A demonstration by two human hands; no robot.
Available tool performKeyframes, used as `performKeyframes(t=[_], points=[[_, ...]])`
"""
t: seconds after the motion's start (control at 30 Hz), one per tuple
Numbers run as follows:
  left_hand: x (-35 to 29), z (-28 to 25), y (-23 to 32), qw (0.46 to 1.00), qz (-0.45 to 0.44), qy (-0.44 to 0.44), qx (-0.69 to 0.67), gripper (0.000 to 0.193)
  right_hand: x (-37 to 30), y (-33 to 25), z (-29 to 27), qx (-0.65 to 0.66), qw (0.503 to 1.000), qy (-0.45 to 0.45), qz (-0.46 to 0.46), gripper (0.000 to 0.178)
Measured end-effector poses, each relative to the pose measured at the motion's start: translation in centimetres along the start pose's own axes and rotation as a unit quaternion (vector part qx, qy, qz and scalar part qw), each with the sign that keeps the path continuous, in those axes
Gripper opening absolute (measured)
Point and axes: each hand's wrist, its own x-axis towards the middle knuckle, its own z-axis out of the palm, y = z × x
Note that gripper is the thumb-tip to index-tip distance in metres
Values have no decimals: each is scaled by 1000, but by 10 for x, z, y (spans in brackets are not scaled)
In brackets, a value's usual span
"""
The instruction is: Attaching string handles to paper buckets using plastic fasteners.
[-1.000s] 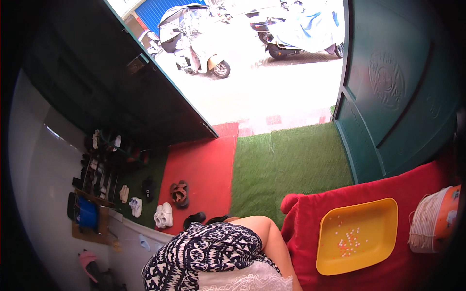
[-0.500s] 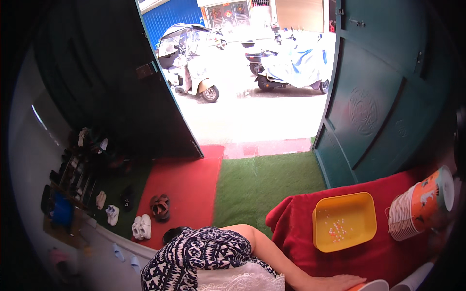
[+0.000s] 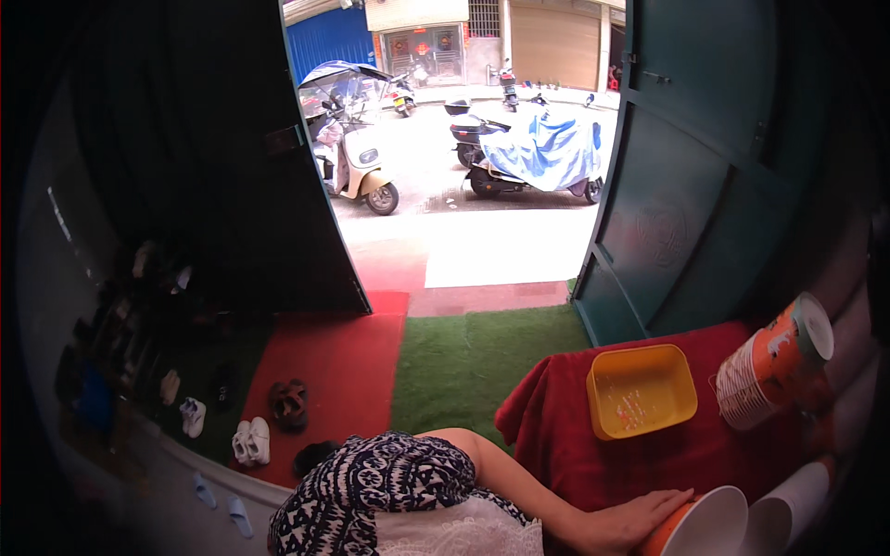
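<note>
My left arm bends across the bottom of the view, bare below a black-and-white patterned sleeve. My left hand (image 3: 630, 523) is laid along the outside of an orange paper bucket (image 3: 669, 530), its fingers lengthwise over the curved wall. The bucket is tilted, and its white open mouth faces right. Just beyond it a white tub-like vessel (image 3: 790, 508) lies tilted at the dim right edge. My right hand is out of sight. Farther off, a yellow plastic basin (image 3: 688, 412) on a red cloth (image 3: 556, 463) holds several small pale and orange pieces, too small to name.
A tilted stack of orange paper buckets (image 3: 774, 357) stands right of the basin. Dark green metal doors (image 3: 663, 213) open onto a street with scooters. Green turf (image 3: 482, 357) and a red mat (image 3: 320, 371) cover the floor, with shoes (image 3: 252, 442) at left.
The view has shifted, so the basin and stack sit higher and more to the left. More of the orange bucket and its white mouth shows beside my left hand, which stays on it.
</note>
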Motion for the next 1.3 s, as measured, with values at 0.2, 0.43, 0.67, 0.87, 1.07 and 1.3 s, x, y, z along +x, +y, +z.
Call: performKeyframes(t=[0.2,0.43,0.67,0.87,1.07,1.3], points=[[-20,5,-16,998,43,-35,34,121,-12,29,-44,-276,953,105,62,69],[19,-46,3,979,157,-108,76,87,28,4,-4,12,990,105,93,34],[66,-40,34,924,270,-258,84,33,27,-34,-15,-35,992,88,82,23],[70,-36,49,921,254,-234,178,29,23,-62,4,-113,992,56,16,20],[51,-19,49,933,182,-130,281,27,-4,-70,42,-72,997,24,23,22],[34,-12,58,927,86,-152,331,28,-31,-33,81,209,971,97,61,24]])
